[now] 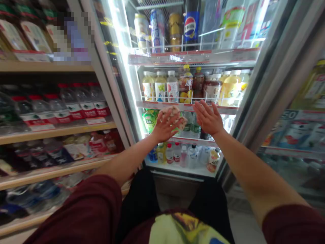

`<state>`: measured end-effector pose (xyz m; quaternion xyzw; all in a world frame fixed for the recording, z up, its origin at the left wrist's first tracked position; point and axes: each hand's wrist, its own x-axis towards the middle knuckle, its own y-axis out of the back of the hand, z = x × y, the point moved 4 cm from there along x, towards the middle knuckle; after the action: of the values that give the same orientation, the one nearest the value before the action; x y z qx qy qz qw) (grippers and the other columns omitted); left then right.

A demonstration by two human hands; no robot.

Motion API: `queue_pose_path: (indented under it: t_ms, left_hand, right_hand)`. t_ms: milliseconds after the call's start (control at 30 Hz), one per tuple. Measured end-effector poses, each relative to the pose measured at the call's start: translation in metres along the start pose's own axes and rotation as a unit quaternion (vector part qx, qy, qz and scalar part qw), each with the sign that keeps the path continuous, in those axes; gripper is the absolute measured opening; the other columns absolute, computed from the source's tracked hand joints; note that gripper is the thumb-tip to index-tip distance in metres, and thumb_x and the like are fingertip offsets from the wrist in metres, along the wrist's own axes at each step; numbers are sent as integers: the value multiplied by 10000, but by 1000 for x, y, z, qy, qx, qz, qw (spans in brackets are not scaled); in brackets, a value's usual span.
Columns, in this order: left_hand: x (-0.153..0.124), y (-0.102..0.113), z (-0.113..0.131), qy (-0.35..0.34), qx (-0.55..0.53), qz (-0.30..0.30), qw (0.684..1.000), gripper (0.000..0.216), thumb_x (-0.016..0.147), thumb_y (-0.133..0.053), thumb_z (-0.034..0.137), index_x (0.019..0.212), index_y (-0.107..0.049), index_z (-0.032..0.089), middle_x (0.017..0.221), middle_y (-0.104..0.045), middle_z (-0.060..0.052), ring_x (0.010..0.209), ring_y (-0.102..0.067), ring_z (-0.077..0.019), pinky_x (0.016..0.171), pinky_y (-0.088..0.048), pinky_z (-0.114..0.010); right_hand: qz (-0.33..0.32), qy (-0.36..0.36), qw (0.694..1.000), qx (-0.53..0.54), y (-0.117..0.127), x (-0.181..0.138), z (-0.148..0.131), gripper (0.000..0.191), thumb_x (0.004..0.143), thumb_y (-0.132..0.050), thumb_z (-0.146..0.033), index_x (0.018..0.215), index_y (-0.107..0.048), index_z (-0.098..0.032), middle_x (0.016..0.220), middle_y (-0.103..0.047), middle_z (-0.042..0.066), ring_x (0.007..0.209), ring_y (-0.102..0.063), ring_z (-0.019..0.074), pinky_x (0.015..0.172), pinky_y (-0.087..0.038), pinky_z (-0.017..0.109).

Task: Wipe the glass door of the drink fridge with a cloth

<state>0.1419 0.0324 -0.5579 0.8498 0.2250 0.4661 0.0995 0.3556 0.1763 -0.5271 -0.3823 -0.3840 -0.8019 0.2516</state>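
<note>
Head view. Cooler [113, 88] with its glass door [276, 74] standing open at right; four shelves lit from the left frame.

Hands. Left hand [166, 126] is raised before the third shelf [193, 140], near its left end, with a pale mottled wad [174, 114] at the fingertips. Motion blur hides whether the fingers clamp the wad or only press against it. Right hand [208, 119] is just beside it, toward the shelf's middle, palm forward, fingers spread and holding nothing. The two hands are apart, not touching.

Contents by shelf.
- **Top shelf [193, 57]:** upright cans and a dark cola bottle [191, 25] with a blue label, behind the front rail.
- **Second shelf [149, 105]:**
  - At the left end, three pale bottles [160, 87] with white caps.
  - At the middle, an amber bottle [186, 83] with a yellow cap, with dark red bottles [212, 88] beside it.
  - At the right end, yellow bottles [230, 87].
- **Third shelf:** a green-labelled bottle [149, 120] at the left end, just left of the left hand. Clear water bottles [195, 126] show between the two hands.
- **Bottom shelf [177, 168]:** small bottles [169, 154] in a row along the front edge, and a tilted jar-like container [214, 159] at the right corner.

Surroundings. Open wooden shelving [58, 130] left of the cooler carries rows of red-capped water bottles [76, 106].
</note>
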Motion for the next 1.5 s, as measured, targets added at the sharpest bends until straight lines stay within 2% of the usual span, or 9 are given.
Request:
queue_pose_path:
  t_ms: [100, 300, 500, 733, 867, 1067, 1233, 1333, 1500]
  left_hand:
    - [1, 6, -3, -37, 25, -11, 999, 547, 1114, -474, 481, 1646, -451, 357, 1707, -441, 16, 1686, 52, -220, 1373, 69, -508]
    - [18, 21, -44, 226, 79, 30, 971, 579, 1120, -437, 434, 1682, -403, 298, 1778, -284, -39, 1690, 29, -286, 1355, -87, -584]
    - [-34, -2, 14, 16, 50, 10, 999, 520, 1084, -500, 522, 1578, -552, 369, 1704, -439, 29, 1687, 83, -276, 1366, 34, -566]
    - [7, 26, -66, 209, 51, 98, 972, 581, 1120, -411, 417, 1691, -384, 313, 1769, -302, -73, 1679, -128, -305, 1322, -216, -583]
    - [-15, 9, -28, 227, 49, 88, 969, 610, 1108, -428, 389, 1706, -360, 295, 1754, -344, -67, 1688, -12, -321, 1321, -201, -620]
    - [-26, -8, 11, 27, 40, -22, 999, 545, 1056, -550, 474, 1598, -493, 500, 1642, -522, 89, 1682, -137, -254, 1376, -97, -508]
    - [38, 23, -40, 203, 56, 46, 977, 560, 1113, -416, 398, 1663, -452, 305, 1747, -363, -32, 1683, -114, -300, 1302, -261, -585]
    - [35, 13, -15, 249, 54, 44, 966, 580, 1100, -455, 383, 1670, -442, 275, 1767, -315, -47, 1685, -75, -330, 1317, -226, -609]
    - [-7, -17, 53, -1, -1, -73, 997, 566, 1066, -570, 438, 1625, -480, 427, 1674, -485, 48, 1654, -250, -281, 1376, -117, -521]
  right_hand:
    - [55, 24, 998, -21, 4, -5, -6, 683, 1074, -485, -216, 1720, -262, -234, 1670, -479, 76, 1599, -384, 229, 1377, -142, 508]
    - [103, 10, 994, -29, -1, -18, -4, 712, 1051, -541, -254, 1718, -290, -262, 1640, -514, 109, 1538, -482, 308, 1335, -237, 541]
    - [91, -6, 995, -42, 3, -17, -9, 710, 1060, -555, -251, 1717, -288, -272, 1626, -531, 102, 1517, -509, 314, 1329, -246, 536]
    - [81, -46, 995, -26, 5, -21, -18, 726, 1065, -583, -235, 1719, -272, -290, 1647, -502, 80, 1543, -475, 275, 1360, -169, 491]
    - [89, -53, 994, -30, 1, -25, -18, 720, 1070, -546, -257, 1724, -252, -325, 1631, -518, 59, 1502, -527, 299, 1352, -215, 531]
    - [99, -47, 994, -9, 1, -30, -16, 741, 1054, -554, -264, 1726, -250, -333, 1629, -521, 47, 1503, -523, 304, 1352, -239, 519]
    - [106, -44, 993, 16, 4, -30, -16, 730, 1057, -528, -228, 1725, -249, -324, 1640, -512, 45, 1541, -472, 277, 1355, -222, 487]
    - [119, -32, 992, 15, 5, -29, -17, 735, 1049, -537, -211, 1723, -259, -304, 1634, -520, 54, 1554, -453, 252, 1359, -199, 456]
    - [119, -2, 993, -8, 8, -28, -17, 694, 1042, -524, -191, 1704, -322, -230, 1608, -550, 90, 1556, -453, 230, 1363, -165, 428]
